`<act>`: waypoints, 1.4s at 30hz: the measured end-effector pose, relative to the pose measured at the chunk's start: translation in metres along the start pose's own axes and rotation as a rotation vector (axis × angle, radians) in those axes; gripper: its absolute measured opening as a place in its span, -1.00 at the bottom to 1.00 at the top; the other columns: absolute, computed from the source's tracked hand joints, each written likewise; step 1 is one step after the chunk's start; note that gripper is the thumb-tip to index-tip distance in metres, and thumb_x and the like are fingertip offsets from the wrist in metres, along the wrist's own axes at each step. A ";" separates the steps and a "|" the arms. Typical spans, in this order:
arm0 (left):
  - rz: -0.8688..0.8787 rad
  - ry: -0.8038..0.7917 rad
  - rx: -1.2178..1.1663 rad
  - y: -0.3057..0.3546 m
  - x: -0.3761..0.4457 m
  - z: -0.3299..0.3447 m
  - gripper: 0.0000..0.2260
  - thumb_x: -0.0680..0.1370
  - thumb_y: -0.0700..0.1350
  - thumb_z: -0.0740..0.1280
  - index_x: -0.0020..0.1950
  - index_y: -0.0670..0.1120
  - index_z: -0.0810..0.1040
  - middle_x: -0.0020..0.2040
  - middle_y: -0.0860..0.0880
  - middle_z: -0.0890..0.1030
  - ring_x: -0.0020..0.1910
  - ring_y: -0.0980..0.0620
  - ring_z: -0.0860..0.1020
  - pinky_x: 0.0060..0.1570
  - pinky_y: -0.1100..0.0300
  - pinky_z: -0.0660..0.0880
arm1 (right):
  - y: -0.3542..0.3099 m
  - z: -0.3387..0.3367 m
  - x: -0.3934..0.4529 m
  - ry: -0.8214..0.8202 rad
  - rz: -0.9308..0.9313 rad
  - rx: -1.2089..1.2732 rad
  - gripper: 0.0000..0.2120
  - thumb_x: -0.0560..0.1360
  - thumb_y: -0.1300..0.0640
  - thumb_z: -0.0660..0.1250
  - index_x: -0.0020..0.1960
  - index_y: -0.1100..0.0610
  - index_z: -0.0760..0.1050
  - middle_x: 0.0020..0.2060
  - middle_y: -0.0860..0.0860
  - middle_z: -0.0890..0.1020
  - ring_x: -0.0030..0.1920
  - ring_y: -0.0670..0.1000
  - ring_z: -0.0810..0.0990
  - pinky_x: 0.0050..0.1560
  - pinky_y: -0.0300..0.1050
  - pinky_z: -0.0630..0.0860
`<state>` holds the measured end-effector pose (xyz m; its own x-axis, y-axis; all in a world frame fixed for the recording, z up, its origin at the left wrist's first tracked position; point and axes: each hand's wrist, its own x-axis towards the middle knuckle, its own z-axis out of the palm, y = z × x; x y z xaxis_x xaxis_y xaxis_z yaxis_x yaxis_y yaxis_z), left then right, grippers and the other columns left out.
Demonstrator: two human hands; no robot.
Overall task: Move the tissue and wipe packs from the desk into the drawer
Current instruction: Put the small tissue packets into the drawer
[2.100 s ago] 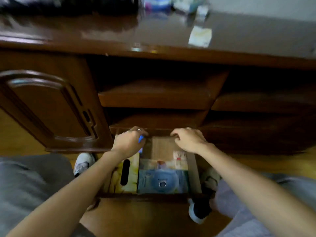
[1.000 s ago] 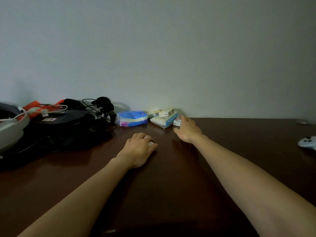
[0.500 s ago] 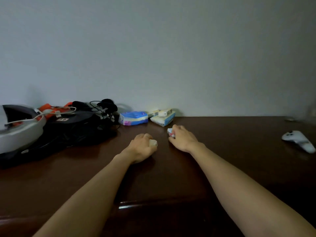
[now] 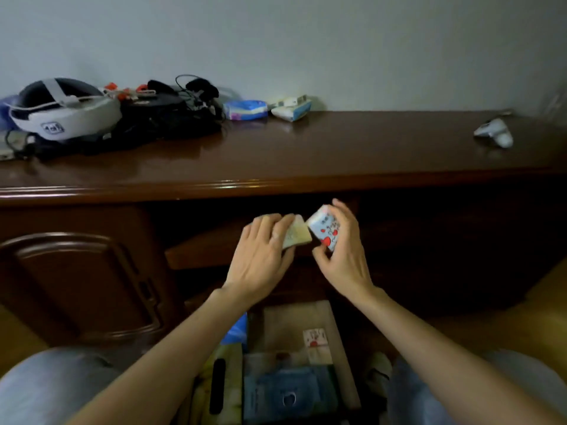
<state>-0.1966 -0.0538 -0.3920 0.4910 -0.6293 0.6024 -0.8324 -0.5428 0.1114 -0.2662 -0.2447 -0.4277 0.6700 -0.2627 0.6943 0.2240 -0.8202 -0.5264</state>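
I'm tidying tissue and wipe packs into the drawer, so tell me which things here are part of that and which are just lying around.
Part of the job:
pale yellow pack in left hand
white pack with red hearts in right hand
blue pack on desk
small packs beside it
open drawer

Lying about:
headset
black cables
white controller

open drawer (image 4: 337,338) back bare, front packed — wipe packs (image 4: 285,394), desk edge (image 4: 233,187) overhanging above
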 end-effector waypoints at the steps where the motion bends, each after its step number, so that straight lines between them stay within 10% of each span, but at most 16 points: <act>1: -0.054 -0.054 -0.022 0.003 -0.020 0.013 -0.48 0.58 0.04 0.29 0.51 -0.08 0.33 0.30 -0.10 0.46 0.25 -0.10 0.42 0.19 0.04 0.39 | 0.008 0.003 -0.021 -0.072 0.075 -0.012 -0.24 0.46 0.13 0.40 0.57 -0.01 0.13 0.50 -0.04 0.25 0.46 -0.17 0.30 0.26 -0.40 0.44; 11: -0.528 -0.502 -0.240 -0.024 -0.163 0.135 -0.48 0.49 0.16 0.40 0.38 -0.02 0.45 0.24 0.02 0.48 0.14 -0.03 0.55 -0.01 0.12 0.50 | 0.097 0.056 -0.159 -1.014 0.634 -0.305 -0.33 0.48 -0.09 0.47 0.50 -0.11 0.25 0.30 -0.01 0.55 0.20 0.02 0.57 0.16 -0.06 0.54; 21: -0.735 -0.562 -0.251 -0.068 -0.225 0.214 -0.45 0.47 0.06 0.48 0.40 -0.07 0.45 0.25 -0.08 0.51 0.17 -0.11 0.52 0.06 0.02 0.54 | 0.158 0.184 -0.171 -1.159 0.347 -0.476 -0.32 0.52 0.03 0.43 0.54 -0.14 0.20 0.36 0.08 0.50 0.33 0.14 0.47 0.15 0.03 0.39; 28: -0.394 -0.692 0.072 -0.089 -0.219 0.251 -0.45 0.39 0.15 0.46 0.34 0.00 0.55 0.18 -0.01 0.61 0.19 -0.10 0.49 0.09 -0.02 0.38 | 0.190 0.205 -0.189 -1.210 0.205 -0.566 -0.45 0.52 -0.15 0.36 0.46 -0.08 0.34 0.30 0.01 0.59 0.41 0.14 0.37 0.37 0.08 -0.08; 42: -0.115 -0.996 0.153 -0.086 -0.188 0.311 -0.48 0.58 -0.25 0.22 0.55 -0.10 0.27 0.46 -0.11 0.42 0.46 -0.11 0.36 0.56 -0.06 -0.18 | 0.209 0.204 -0.190 -1.194 0.206 -0.537 -0.48 0.46 -0.11 0.40 0.38 -0.01 0.40 0.24 0.06 0.63 0.39 0.16 0.42 0.51 0.14 0.04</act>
<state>-0.1378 -0.0619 -0.7607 0.6149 -0.7084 -0.3465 -0.7592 -0.6506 -0.0172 -0.2021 -0.2626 -0.7702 0.9266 -0.0273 -0.3750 -0.0774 -0.9898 -0.1192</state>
